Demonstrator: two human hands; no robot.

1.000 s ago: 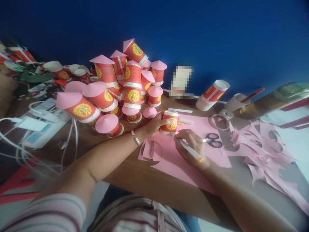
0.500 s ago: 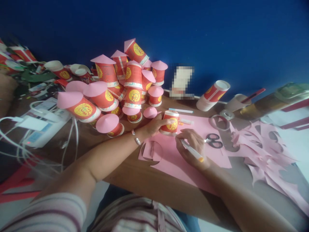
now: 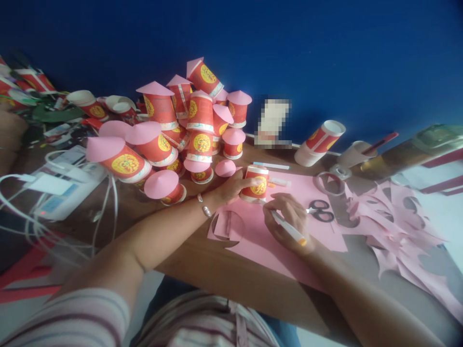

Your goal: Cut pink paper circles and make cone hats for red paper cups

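A red paper cup [image 3: 256, 182] with a yellow round emblem is gripped in my left hand [image 3: 233, 187], its thumb across the front. My right hand [image 3: 287, 219] holds a white marker pen [image 3: 289, 227] with an orange end, close to the cup's lower right. Both hands are over a sheet of pink paper [image 3: 275, 250]. On the sheet near my left wrist lies a small pink piece with a drawn circle [image 3: 227, 225]. Scissors [image 3: 321, 211] with black handles rest to the right of my right hand. Behind the cup lies another marker [image 3: 279, 181].
Several red cups with pink cone tops [image 3: 200, 113] are piled at the back left. White cables and a power strip [image 3: 68, 185] lie further left. To the right are pink paper scraps [image 3: 398, 231], a tape roll [image 3: 328, 184] and stacked cups [image 3: 320, 142].
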